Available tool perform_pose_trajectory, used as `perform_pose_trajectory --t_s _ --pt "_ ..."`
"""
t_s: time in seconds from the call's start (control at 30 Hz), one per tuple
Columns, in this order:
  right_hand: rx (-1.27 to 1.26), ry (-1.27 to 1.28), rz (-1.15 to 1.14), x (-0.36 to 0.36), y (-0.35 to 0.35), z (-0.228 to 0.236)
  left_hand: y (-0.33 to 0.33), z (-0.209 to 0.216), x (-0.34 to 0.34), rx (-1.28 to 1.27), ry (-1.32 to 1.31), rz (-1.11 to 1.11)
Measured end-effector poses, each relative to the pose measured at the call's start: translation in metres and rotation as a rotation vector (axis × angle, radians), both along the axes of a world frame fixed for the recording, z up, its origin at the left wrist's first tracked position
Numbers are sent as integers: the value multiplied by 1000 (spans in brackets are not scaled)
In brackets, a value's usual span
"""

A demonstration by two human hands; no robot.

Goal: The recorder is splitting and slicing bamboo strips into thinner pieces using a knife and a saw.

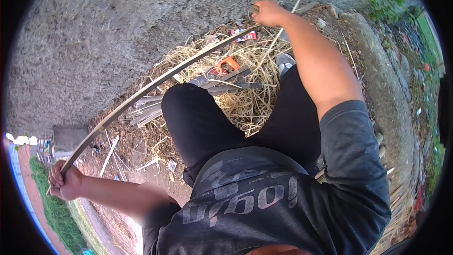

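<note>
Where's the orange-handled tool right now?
In the head view, the orange-handled tool lies on the straw pile just beyond the person's raised knee, beside grey strips, under the long strip.

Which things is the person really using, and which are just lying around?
In use:
long bamboo strip, gripped by left hand and right hand

Lying about:
orange-handled saw
cut strips
straw
small red packet
</note>
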State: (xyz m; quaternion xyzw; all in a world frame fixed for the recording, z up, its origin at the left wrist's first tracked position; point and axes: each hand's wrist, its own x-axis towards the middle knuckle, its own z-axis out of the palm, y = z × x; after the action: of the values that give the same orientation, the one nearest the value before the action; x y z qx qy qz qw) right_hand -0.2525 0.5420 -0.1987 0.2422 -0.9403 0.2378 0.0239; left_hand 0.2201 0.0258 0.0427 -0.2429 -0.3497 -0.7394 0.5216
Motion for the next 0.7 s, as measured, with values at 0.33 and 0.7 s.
perform_pose_trajectory --t_s 0.33,0.7 --pt "130 -168 -10 -7 14 -1 94 -18 -47 108 -63 303" --pt "69 -122 -42 -9 15 -10 158 -45 -106 80 -70 42"
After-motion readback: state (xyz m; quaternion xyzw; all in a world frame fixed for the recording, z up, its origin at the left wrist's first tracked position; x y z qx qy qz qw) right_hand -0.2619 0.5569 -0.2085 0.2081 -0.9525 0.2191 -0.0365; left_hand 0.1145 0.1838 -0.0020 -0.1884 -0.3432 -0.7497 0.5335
